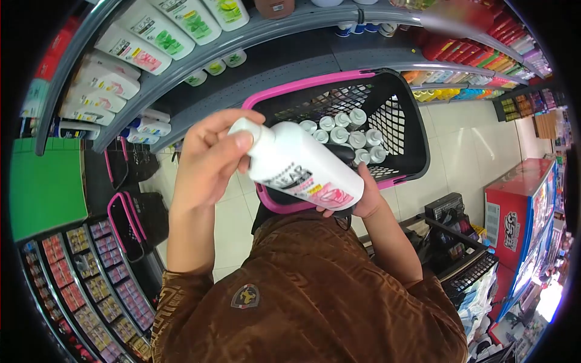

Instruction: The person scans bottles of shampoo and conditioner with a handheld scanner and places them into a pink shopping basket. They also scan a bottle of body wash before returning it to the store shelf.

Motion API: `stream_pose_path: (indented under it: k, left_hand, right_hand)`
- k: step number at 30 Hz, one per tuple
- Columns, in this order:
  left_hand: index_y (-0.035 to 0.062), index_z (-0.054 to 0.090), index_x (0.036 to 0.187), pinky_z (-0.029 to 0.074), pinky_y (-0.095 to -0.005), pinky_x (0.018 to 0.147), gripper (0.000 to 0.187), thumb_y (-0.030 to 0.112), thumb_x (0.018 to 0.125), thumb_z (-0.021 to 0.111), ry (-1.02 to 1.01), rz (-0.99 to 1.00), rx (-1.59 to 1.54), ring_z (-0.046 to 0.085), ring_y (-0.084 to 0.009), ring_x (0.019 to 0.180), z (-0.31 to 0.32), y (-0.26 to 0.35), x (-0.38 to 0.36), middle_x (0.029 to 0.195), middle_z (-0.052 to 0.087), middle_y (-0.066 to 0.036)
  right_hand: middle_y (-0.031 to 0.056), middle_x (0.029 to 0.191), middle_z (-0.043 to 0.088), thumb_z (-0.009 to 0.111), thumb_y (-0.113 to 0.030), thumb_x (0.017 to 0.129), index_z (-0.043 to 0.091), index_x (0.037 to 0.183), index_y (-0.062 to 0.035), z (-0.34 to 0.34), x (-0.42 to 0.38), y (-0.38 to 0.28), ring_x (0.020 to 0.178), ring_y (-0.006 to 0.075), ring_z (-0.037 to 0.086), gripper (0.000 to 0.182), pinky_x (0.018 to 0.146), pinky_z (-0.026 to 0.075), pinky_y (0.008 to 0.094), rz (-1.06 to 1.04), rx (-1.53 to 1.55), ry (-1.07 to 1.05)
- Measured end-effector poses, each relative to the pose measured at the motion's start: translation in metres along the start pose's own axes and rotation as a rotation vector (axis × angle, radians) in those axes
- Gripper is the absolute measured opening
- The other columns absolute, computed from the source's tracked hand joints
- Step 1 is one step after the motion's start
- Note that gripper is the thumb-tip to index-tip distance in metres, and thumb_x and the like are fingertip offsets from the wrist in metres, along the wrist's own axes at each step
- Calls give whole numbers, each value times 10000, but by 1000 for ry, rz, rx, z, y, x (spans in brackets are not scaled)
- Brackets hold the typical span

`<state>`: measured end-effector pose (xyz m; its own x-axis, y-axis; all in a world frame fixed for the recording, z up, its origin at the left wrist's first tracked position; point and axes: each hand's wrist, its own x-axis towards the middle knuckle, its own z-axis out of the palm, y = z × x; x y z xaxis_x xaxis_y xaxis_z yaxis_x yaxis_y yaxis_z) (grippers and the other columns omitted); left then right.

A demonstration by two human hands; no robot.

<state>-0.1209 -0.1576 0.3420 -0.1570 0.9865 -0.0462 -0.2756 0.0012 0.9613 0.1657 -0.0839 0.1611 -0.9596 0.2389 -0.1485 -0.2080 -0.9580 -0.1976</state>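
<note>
A white CLEAR bottle [308,169] with a pink picture on its label is held tilted in front of my chest. The fingers of my left hand [212,151] are closed on its white cap at the upper left. Around the bottle's lower end, my right hand [366,193] is wrapped, its fingers partly hidden. Behind and below the bottle is a black basket [408,115] with pink handles. Several bottles with pale caps [339,134] stand upright inside it. The held bottle hides part of the basket's near left side.
Shelves [212,48] with white shampoo bottles [163,30] curve across the top and left. More black baskets [139,224] with pink handles are at the left, near racks of small packets [94,272]. A red box-shaped unit [508,218] and black crates [469,266] stand at the right.
</note>
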Motion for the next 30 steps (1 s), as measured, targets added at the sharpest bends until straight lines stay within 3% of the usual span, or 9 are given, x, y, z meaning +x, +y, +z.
stream_pose_path:
  k: [3,8,11,13,17,20,24,26,30]
  left_hand:
    - [-35,669,1210,413,-215,570,335,192,964,667,-8,-101,-151,354,-3,494,-23,-17,10,663,560,58]
    - [-18,698,1179,353,-224,569,321,221,965,676,121,-158,-199,369,-6,515,-48,-34,11,645,536,69]
    - [0,652,1268,402,-229,621,379,241,976,659,176,-106,-51,441,-23,576,-61,-34,-1,758,610,34]
    - [61,498,1440,506,-358,916,637,491,981,597,357,101,-37,633,-182,994,-67,-53,-6,1145,663,-91]
    - [147,331,1542,395,-490,1130,903,771,905,471,367,75,-625,497,-340,1345,-57,-89,-37,1506,443,-215]
    - [124,330,1535,425,-492,1092,1005,850,849,442,227,34,-602,548,-361,1270,-43,-95,-58,1405,518,-249]
    - [97,339,1527,477,-483,1017,1104,903,782,461,342,-41,-758,599,-365,1156,-97,-105,-53,1265,587,-247]
    - [73,338,1525,515,-456,935,1154,924,756,461,21,-30,-1009,625,-342,1045,-127,-103,-57,1148,621,-205]
    - [69,273,1562,524,-465,901,1220,926,728,512,-238,77,-885,627,-317,1016,-169,-91,-63,1132,608,-184]
  right_hand:
    - [284,1410,531,558,-776,841,347,1534,-43,-16,1,5,1109,512,638,1030,805,605,600,-2,-33,19]
    - [271,1356,576,683,-668,811,376,1504,-16,-13,11,12,994,466,697,1000,758,630,554,26,-179,69]
    - [156,1244,623,862,-465,694,463,1397,-21,30,26,27,1046,319,675,922,872,578,450,-143,-352,229]
    - [60,1142,611,938,-311,613,503,1302,-30,48,35,34,1086,187,601,862,968,480,348,-304,-517,351]
    - [76,1195,625,940,-185,615,535,1303,-16,62,65,45,1090,168,610,816,952,489,328,-449,-794,309]
    - [87,1178,671,944,-165,619,599,1277,-4,115,104,60,1055,160,642,761,931,511,333,-618,-1178,306]
    - [61,1047,727,924,-167,682,667,1193,2,144,117,73,931,122,671,597,858,538,307,-303,-1520,402]
    - [76,1035,721,900,-161,725,661,1183,12,156,117,79,927,111,654,545,845,533,299,-216,-1503,370]
    - [94,945,708,885,-158,753,650,1183,22,184,121,93,857,113,642,522,803,525,298,-178,-1204,358]
